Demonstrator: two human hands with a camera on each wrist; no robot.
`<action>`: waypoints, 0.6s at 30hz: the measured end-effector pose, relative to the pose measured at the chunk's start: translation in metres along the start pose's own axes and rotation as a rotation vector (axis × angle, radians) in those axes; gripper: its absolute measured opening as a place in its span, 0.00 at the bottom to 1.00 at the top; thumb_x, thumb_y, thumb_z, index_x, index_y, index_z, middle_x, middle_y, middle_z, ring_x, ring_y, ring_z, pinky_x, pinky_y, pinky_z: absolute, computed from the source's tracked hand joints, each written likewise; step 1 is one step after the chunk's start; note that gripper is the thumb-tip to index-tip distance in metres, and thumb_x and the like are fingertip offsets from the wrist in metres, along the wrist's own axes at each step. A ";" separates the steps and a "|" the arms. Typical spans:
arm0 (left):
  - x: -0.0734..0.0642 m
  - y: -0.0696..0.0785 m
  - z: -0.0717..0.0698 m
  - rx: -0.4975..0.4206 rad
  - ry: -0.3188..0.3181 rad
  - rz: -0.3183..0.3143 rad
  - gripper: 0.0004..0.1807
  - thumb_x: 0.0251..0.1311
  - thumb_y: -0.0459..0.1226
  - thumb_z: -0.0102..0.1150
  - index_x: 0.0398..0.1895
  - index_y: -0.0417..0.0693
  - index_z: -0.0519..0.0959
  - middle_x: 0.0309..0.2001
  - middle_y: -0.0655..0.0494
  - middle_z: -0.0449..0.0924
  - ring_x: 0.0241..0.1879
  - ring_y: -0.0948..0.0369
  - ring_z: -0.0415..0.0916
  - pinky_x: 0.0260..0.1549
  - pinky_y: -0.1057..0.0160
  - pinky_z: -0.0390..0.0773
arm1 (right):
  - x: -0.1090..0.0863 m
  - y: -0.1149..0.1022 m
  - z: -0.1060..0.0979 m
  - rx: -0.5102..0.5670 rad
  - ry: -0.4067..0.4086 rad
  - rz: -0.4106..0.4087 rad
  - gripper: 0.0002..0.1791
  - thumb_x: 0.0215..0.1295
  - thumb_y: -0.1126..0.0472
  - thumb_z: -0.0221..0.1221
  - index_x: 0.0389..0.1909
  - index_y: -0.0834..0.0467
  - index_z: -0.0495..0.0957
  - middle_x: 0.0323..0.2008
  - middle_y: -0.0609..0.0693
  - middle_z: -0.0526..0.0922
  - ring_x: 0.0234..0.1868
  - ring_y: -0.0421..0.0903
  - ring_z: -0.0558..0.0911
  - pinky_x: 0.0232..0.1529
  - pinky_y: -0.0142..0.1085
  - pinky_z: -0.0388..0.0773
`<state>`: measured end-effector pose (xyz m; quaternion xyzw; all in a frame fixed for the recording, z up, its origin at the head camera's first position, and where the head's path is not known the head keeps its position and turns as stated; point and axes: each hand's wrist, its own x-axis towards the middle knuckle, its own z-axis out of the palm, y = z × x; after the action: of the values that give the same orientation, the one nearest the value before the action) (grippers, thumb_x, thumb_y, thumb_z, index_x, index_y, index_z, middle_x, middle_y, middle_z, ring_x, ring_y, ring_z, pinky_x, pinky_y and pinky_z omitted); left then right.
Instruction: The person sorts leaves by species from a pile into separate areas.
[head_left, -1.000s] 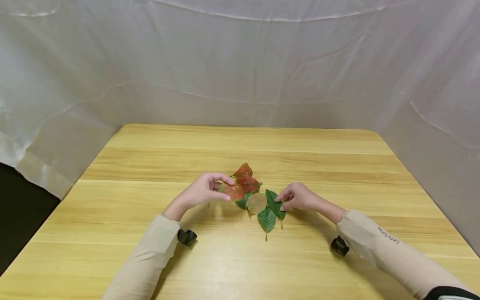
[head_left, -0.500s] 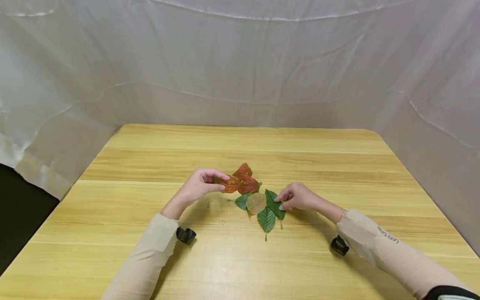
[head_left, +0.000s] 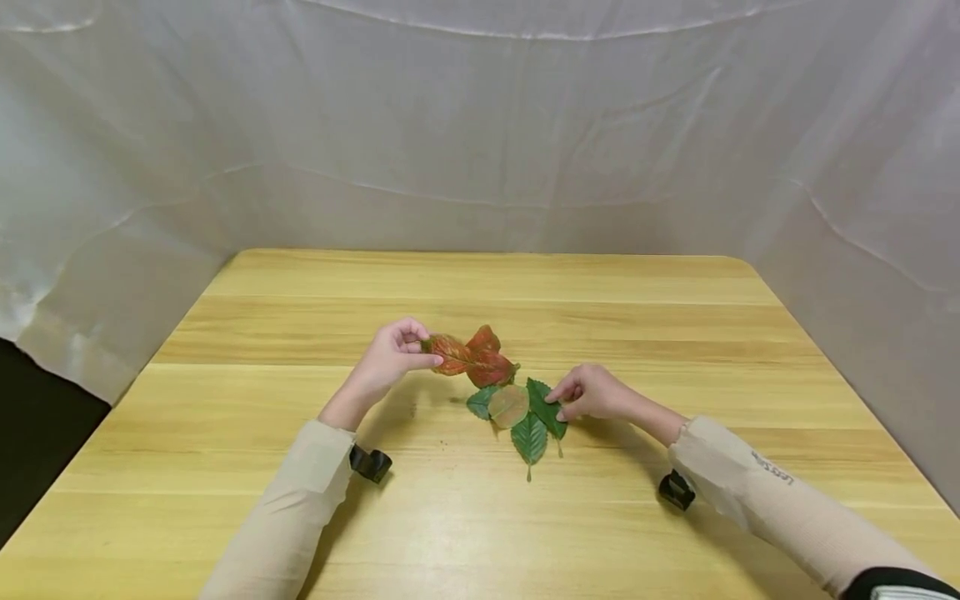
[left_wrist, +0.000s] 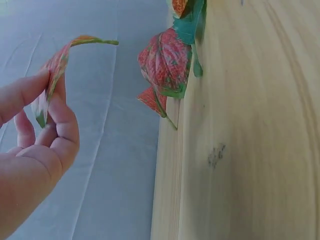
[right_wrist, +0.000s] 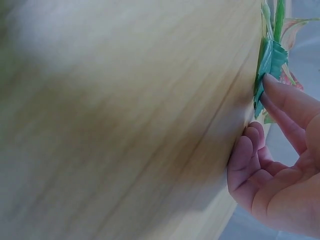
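My left hand (head_left: 386,362) pinches a red-and-green artificial leaf (head_left: 450,355) between thumb and fingers. The left wrist view shows this leaf (left_wrist: 58,65) held up off the table, its stem pointing away from the hand. Two more red leaves, an upper one (head_left: 484,337) and a lower one (head_left: 491,369), lie just right of it. With thumb and index finger, my right hand (head_left: 596,393) pinches a dark green leaf (head_left: 542,400) low over the table. Beside that leaf are a pale orange round leaf (head_left: 508,406), a green leaf (head_left: 529,438) pointing forward and another green leaf (head_left: 480,403).
The leaves lie in one cluster mid-table on the wooden tabletop (head_left: 480,525). Pale cloth (head_left: 480,125) hangs behind the table and along both sides. A small dark smudge (left_wrist: 216,155) marks the wood in the left wrist view.
My left hand has moved left and away from me, drawing its red leaf off the green and round leaves. The right hand has stayed on the dark green leaf.
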<state>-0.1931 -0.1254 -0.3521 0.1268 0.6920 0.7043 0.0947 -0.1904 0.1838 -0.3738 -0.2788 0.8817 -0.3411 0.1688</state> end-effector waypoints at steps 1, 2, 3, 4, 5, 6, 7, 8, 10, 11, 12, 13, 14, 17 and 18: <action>0.001 0.000 0.000 0.007 0.013 0.000 0.11 0.47 0.18 0.56 0.28 0.39 0.69 0.30 0.54 0.73 0.27 0.64 0.73 0.33 0.67 0.75 | 0.000 0.000 0.000 -0.003 0.002 -0.001 0.12 0.45 0.71 0.65 0.34 0.67 0.82 0.26 0.49 0.79 0.23 0.39 0.67 0.23 0.30 0.68; 0.001 -0.001 -0.001 0.006 0.027 -0.001 0.11 0.47 0.19 0.57 0.28 0.40 0.70 0.28 0.55 0.74 0.26 0.65 0.72 0.33 0.67 0.74 | 0.000 0.000 0.000 -0.009 0.004 -0.002 0.12 0.45 0.71 0.65 0.34 0.67 0.82 0.27 0.49 0.79 0.23 0.39 0.67 0.23 0.30 0.68; 0.002 -0.001 -0.001 0.002 0.040 0.001 0.10 0.47 0.20 0.57 0.28 0.41 0.72 0.27 0.56 0.75 0.25 0.65 0.71 0.33 0.67 0.74 | 0.000 -0.001 0.000 -0.011 0.006 -0.002 0.12 0.45 0.71 0.65 0.34 0.67 0.82 0.27 0.49 0.79 0.23 0.39 0.68 0.23 0.30 0.68; 0.002 -0.001 -0.002 -0.007 0.047 0.010 0.10 0.48 0.21 0.57 0.28 0.42 0.73 0.27 0.56 0.76 0.26 0.65 0.72 0.34 0.67 0.74 | -0.001 -0.001 0.000 -0.014 0.009 -0.002 0.12 0.45 0.71 0.65 0.34 0.67 0.82 0.27 0.49 0.79 0.24 0.39 0.68 0.24 0.30 0.68; 0.003 -0.001 -0.002 -0.009 0.053 0.023 0.09 0.49 0.21 0.57 0.28 0.43 0.74 0.28 0.57 0.77 0.27 0.65 0.73 0.34 0.67 0.74 | -0.001 -0.001 0.000 -0.017 0.011 -0.003 0.12 0.45 0.71 0.65 0.34 0.67 0.82 0.27 0.49 0.79 0.24 0.39 0.68 0.24 0.31 0.69; 0.004 -0.002 -0.003 -0.017 0.058 0.035 0.10 0.49 0.22 0.57 0.28 0.44 0.75 0.28 0.57 0.77 0.27 0.64 0.73 0.33 0.67 0.73 | -0.001 -0.001 0.000 -0.016 0.013 -0.003 0.12 0.44 0.71 0.65 0.34 0.67 0.82 0.28 0.50 0.79 0.24 0.39 0.68 0.25 0.31 0.69; 0.004 -0.002 -0.003 -0.027 0.062 0.047 0.10 0.50 0.22 0.56 0.28 0.45 0.76 0.28 0.56 0.77 0.27 0.64 0.72 0.33 0.67 0.73 | -0.001 -0.002 0.000 -0.017 0.014 -0.001 0.12 0.44 0.71 0.65 0.34 0.67 0.82 0.28 0.50 0.79 0.24 0.40 0.68 0.25 0.31 0.69; 0.004 -0.002 -0.003 -0.040 0.062 0.058 0.11 0.50 0.21 0.56 0.28 0.46 0.76 0.29 0.56 0.77 0.26 0.64 0.72 0.32 0.67 0.73 | -0.001 -0.002 0.000 -0.018 0.015 0.001 0.12 0.44 0.71 0.65 0.34 0.67 0.82 0.27 0.50 0.79 0.24 0.40 0.68 0.25 0.31 0.69; 0.005 -0.002 -0.003 -0.055 0.061 0.077 0.12 0.51 0.21 0.54 0.26 0.48 0.76 0.28 0.56 0.76 0.27 0.64 0.71 0.31 0.68 0.72 | -0.001 -0.002 0.000 -0.020 0.017 0.003 0.11 0.44 0.71 0.65 0.33 0.67 0.82 0.28 0.50 0.79 0.25 0.40 0.69 0.26 0.31 0.70; 0.005 -0.003 -0.003 -0.062 0.063 0.080 0.13 0.51 0.20 0.53 0.25 0.49 0.76 0.28 0.56 0.76 0.26 0.64 0.71 0.31 0.69 0.72 | -0.001 -0.001 0.001 -0.022 0.017 0.005 0.11 0.44 0.71 0.65 0.34 0.67 0.82 0.28 0.49 0.79 0.25 0.39 0.69 0.26 0.31 0.70; 0.005 -0.003 -0.003 -0.073 0.060 0.081 0.14 0.52 0.20 0.53 0.25 0.49 0.76 0.28 0.56 0.75 0.27 0.64 0.71 0.31 0.69 0.72 | -0.001 -0.001 0.001 -0.024 0.018 0.008 0.11 0.44 0.71 0.65 0.33 0.66 0.82 0.28 0.49 0.79 0.25 0.40 0.69 0.26 0.31 0.70; 0.006 -0.003 -0.003 -0.079 0.060 0.079 0.14 0.52 0.20 0.52 0.24 0.49 0.76 0.29 0.56 0.75 0.27 0.65 0.71 0.32 0.69 0.73 | -0.001 -0.001 0.001 -0.027 0.018 0.009 0.11 0.44 0.71 0.65 0.34 0.66 0.82 0.28 0.49 0.79 0.25 0.39 0.69 0.27 0.31 0.70; 0.006 -0.003 -0.003 -0.087 0.056 0.078 0.14 0.52 0.19 0.51 0.25 0.48 0.76 0.30 0.56 0.75 0.28 0.65 0.72 0.33 0.69 0.73 | -0.001 -0.001 0.001 -0.028 0.018 0.009 0.11 0.44 0.71 0.65 0.33 0.66 0.82 0.28 0.49 0.79 0.26 0.39 0.69 0.27 0.31 0.70; 0.008 -0.002 -0.002 -0.104 0.068 0.056 0.12 0.51 0.18 0.52 0.30 0.42 0.76 0.34 0.54 0.72 0.28 0.65 0.74 0.33 0.68 0.75 | -0.001 0.000 0.001 -0.029 0.018 0.007 0.11 0.44 0.71 0.65 0.33 0.66 0.82 0.28 0.49 0.79 0.25 0.40 0.68 0.26 0.31 0.70; 0.009 -0.002 -0.001 -0.105 0.077 0.045 0.12 0.51 0.18 0.52 0.33 0.40 0.75 0.35 0.53 0.71 0.28 0.64 0.74 0.33 0.68 0.76 | -0.001 0.000 0.001 -0.028 0.018 0.007 0.11 0.44 0.71 0.65 0.33 0.66 0.82 0.28 0.49 0.79 0.25 0.40 0.68 0.26 0.31 0.69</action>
<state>-0.2023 -0.1238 -0.3536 0.1099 0.6543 0.7459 0.0588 -0.1888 0.1834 -0.3744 -0.2747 0.8890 -0.3305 0.1580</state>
